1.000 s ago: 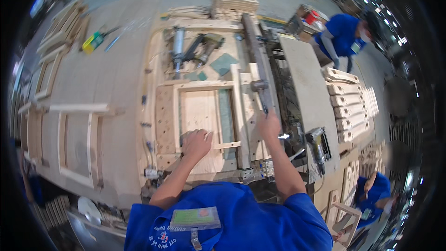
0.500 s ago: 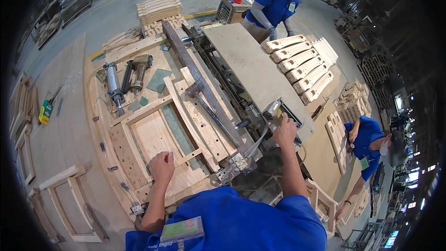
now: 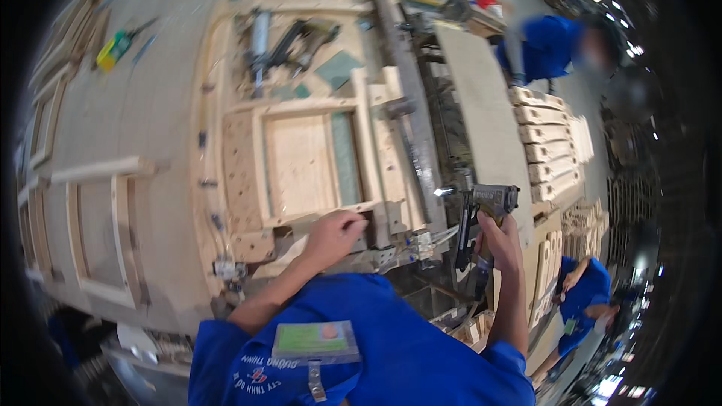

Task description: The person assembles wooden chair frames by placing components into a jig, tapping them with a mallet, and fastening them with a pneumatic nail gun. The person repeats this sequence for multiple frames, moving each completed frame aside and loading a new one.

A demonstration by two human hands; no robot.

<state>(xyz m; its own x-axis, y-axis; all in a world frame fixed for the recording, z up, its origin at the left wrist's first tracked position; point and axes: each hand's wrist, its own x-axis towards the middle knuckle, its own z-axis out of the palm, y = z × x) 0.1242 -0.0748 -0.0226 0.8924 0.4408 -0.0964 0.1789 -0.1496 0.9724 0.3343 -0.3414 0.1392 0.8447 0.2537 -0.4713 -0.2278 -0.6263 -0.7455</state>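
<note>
My right hand [image 3: 502, 242] is wrapped round the handle of a nail gun [image 3: 495, 197], held up off the work at the right of the fixture. My left hand [image 3: 332, 237] has its fingers curled closed at the near end of a wooden frame [image 3: 299, 107]; whether something small is in them is hidden. The pale wood frame lies in a perforated wooden jig [image 3: 242, 162], with a board and a green strip showing inside it. A long dark metal bar [image 3: 410, 105] runs along the frame's right side.
A second nail gun [image 3: 314, 39] and an air cylinder [image 3: 260, 41] lie beyond the frame. An assembled frame [image 3: 116, 233] lies at left, near a green-yellow container [image 3: 113, 51]. Curved wooden parts [image 3: 545, 135] stack at right. Two co-workers [image 3: 545, 45] stand across and at right.
My right hand has lifted the nail gun off the board on the right. My left hand has shifted to the frame's near end. The whole view has turned and is blurred.
</note>
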